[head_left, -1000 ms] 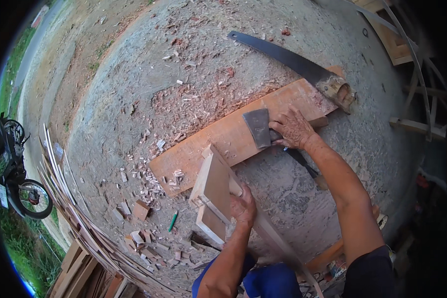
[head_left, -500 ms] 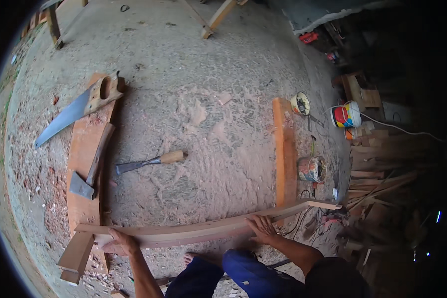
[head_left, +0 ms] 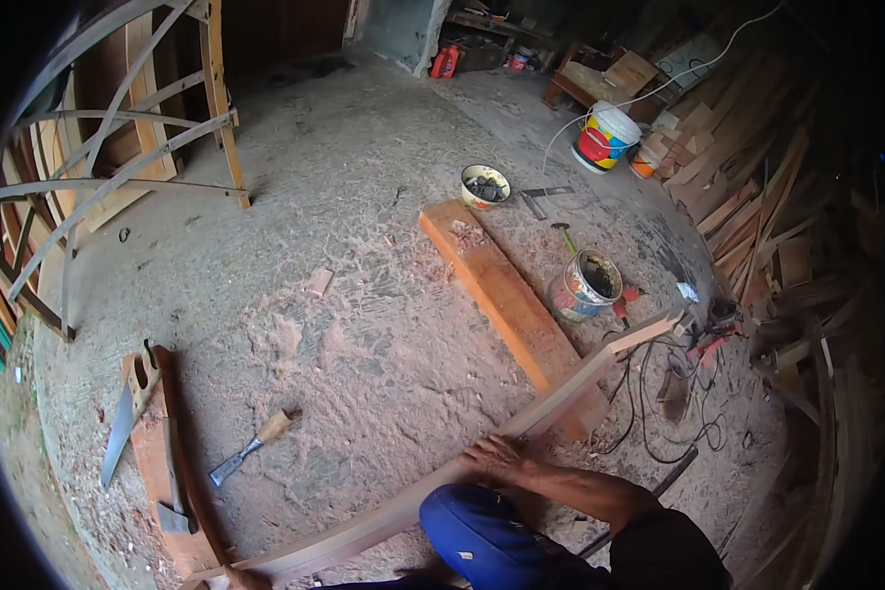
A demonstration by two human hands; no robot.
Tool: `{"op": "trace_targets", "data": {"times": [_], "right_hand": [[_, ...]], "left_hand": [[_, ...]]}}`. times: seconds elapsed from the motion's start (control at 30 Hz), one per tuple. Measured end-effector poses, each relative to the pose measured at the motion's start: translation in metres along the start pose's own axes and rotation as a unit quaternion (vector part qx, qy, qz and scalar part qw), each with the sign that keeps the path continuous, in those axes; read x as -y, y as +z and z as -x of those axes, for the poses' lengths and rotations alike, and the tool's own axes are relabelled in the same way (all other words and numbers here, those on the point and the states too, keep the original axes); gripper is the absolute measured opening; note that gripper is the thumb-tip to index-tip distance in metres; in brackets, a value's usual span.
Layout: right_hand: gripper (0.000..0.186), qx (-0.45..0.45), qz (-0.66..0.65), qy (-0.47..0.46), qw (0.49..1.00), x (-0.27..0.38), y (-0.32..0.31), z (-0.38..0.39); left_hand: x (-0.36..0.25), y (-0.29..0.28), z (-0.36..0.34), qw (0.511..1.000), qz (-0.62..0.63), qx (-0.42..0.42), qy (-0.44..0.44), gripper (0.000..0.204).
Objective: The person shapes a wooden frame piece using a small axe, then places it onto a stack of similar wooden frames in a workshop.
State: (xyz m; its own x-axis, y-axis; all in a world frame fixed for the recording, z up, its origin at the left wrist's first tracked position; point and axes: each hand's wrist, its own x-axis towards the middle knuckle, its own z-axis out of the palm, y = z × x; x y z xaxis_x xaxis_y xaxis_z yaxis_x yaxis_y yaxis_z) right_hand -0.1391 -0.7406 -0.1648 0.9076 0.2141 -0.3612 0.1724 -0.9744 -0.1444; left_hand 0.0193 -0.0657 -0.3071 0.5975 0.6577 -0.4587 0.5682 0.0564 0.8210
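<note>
A long wooden beam (head_left: 442, 477) with a jointed piece at its right end lies across in front of me, rising to the right over an orange-brown plank (head_left: 497, 295). My right hand (head_left: 492, 458) is curled over the beam near its middle, by my knee. My left hand (head_left: 249, 580) touches the beam's left end at the lower picture edge, its fingers mostly cut off from sight. Under that end is another plank (head_left: 152, 452), bearing a handsaw (head_left: 133, 408) and a hatchet (head_left: 173, 492). A wood-handled chisel (head_left: 251, 447) lies on the floor between the planks.
Beyond the right plank are a bowl (head_left: 486, 186), a paint-stained bucket (head_left: 585, 285), a metal square (head_left: 541, 200) and black cables (head_left: 649, 413). A colourful pail (head_left: 607, 138) and stacked timber (head_left: 737, 211) stand farther right. Wooden frames (head_left: 167, 118) lean at the far left.
My view has swung to the right, so the planks and tools appear shifted and turned. My right hand stays on the beam; my left hand has slipped to the lower picture edge.
</note>
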Motion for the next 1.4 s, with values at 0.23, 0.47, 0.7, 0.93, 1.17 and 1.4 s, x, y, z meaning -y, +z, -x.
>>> {"op": "trace_targets", "data": {"times": [0.23,0.47,0.7,0.93,1.17,1.4], "right_hand": [[0.053,0.005,-0.039,-0.027,0.999,0.009,-0.057,-0.084],[0.063,-0.036,-0.021,-0.004,0.999,0.053,-0.087,-0.12],[0.076,-0.057,0.043,-0.055,0.996,0.066,-0.082,-0.154],[0.08,-0.041,0.035,-0.053,0.997,0.061,-0.075,-0.154],[0.093,-0.085,-0.017,-0.057,0.995,0.054,-0.06,-0.151],[0.111,-0.17,-0.054,-0.084,0.98,0.066,-0.064,-0.131]], "left_hand": [[-0.003,0.013,-0.074,0.995,0.077,0.047,-0.03,0.059],[-0.033,0.004,-0.024,0.992,0.075,0.097,0.03,0.065],[-0.094,0.045,0.069,0.99,-0.01,0.037,-0.133,0.09],[-0.024,0.115,0.159,0.904,0.355,0.104,-0.213,0.094],[-0.042,0.113,0.172,0.812,0.422,0.382,-0.125,0.06],[-0.062,0.098,0.202,0.906,0.352,0.223,-0.073,0.088]]}}
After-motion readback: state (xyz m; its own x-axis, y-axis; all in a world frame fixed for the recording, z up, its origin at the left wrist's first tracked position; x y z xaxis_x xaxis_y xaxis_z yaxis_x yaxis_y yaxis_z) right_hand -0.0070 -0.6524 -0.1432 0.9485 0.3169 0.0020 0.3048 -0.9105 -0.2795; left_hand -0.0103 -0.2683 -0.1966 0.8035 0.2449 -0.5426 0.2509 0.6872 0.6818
